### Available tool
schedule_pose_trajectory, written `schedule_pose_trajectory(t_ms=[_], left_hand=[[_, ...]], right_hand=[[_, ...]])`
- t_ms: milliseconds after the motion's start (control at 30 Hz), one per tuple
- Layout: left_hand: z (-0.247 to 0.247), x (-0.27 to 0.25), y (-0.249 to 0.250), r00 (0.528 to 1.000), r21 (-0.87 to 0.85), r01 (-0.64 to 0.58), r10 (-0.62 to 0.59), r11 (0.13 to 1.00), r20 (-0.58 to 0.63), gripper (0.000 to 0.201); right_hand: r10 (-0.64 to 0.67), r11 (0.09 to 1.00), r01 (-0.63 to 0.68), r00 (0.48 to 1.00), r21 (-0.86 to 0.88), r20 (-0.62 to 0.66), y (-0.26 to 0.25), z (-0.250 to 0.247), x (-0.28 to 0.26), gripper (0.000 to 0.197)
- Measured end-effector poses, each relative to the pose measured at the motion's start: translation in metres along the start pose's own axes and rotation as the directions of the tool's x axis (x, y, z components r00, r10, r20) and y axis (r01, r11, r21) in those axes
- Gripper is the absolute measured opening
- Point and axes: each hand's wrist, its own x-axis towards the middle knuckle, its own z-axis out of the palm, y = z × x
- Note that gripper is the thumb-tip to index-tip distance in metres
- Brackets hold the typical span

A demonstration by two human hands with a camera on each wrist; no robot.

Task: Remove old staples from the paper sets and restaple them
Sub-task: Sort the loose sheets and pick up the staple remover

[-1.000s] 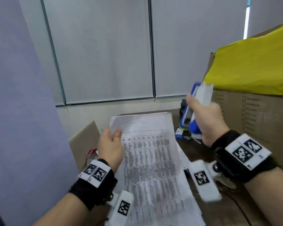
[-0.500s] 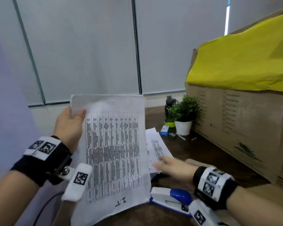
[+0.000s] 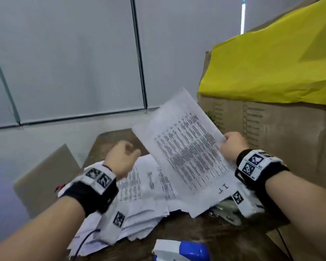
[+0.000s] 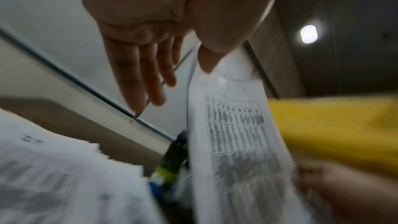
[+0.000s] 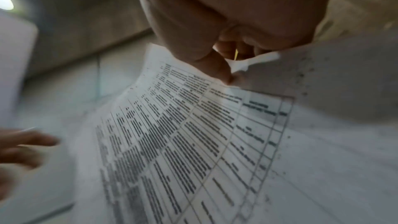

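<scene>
paper set held up in R hand, L hand free

Stapler [image 3: 181,250] at 6 o'clock on desk [image 3: 205,232]; loose pile [image 3: 145,191] behind; L hand [image 3: 120,157] w/ fingers relaxed, holding nothing; R hand [image 3: 233,146] at 2 o'clock pinches paper set [image 3: 186,147] by its edge, tilted, above pile.

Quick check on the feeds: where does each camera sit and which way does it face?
Head: on the head, looking forward and down at both hands, the paper set, pile and stapler.
Left wrist: along the open left hand.
Right wrist: along the right hand pinching the set.
All three share the set.
</scene>
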Motion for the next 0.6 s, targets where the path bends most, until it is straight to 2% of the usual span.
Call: schedule_pose_trajectory(t_ms=[67,133,200,267,367,433,533,600], left_hand=[[0.015,-0.004,-0.024,0.974,0.362,-0.07,-0.016,0.929,0.227,0.017],[0.026,-0.014,-0.041,0.878,0.576,-0.216,-0.101,0.788,0.468,0.028],[0.031,-0.023,-0.052,0.775,0.637,-0.303,-0.205,0.708,0.597,0.045],[0.032,-0.026,-0.062,0.721,0.646,-0.311,-0.269,0.697,0.638,0.051],[0.029,-0.028,-0.067,0.718,0.629,-0.316,-0.254,0.71,0.648,0.048],[0.027,-0.025,-0.07,0.722,0.601,-0.339,-0.209,0.724,0.66,0.037],[0.024,-0.025,-0.071,0.75,0.576,-0.337,-0.158,0.745,0.642,0.018],[0.023,-0.027,-0.073,0.788,0.567,-0.327,-0.114,0.756,0.606,0.026]], right_hand=[[0.077,0.99,-0.075,0.997,-0.116,0.011,0.017,0.012,0.017,0.018],[0.092,0.975,-0.087,0.996,-0.206,0.014,0.031,0.026,0.026,0.024],[0.082,0.95,-0.069,0.996,-0.304,0.03,0.041,0.036,0.031,0.03],[0.039,0.917,-0.023,0.999,-0.399,0.032,0.047,0.045,0.034,0.037],[-0.103,0.891,0.119,0.993,-0.438,0.062,0.043,0.052,0.025,0.032],[-0.199,0.859,0.261,0.963,-0.442,0.181,0.037,0.05,0.012,0.019],[-0.139,0.771,0.396,0.869,-0.499,0.475,0.032,0.042,-0.02,0.018],[-0.057,0.709,0.452,0.802,-0.541,0.595,0.036,0.039,-0.04,0.036]])
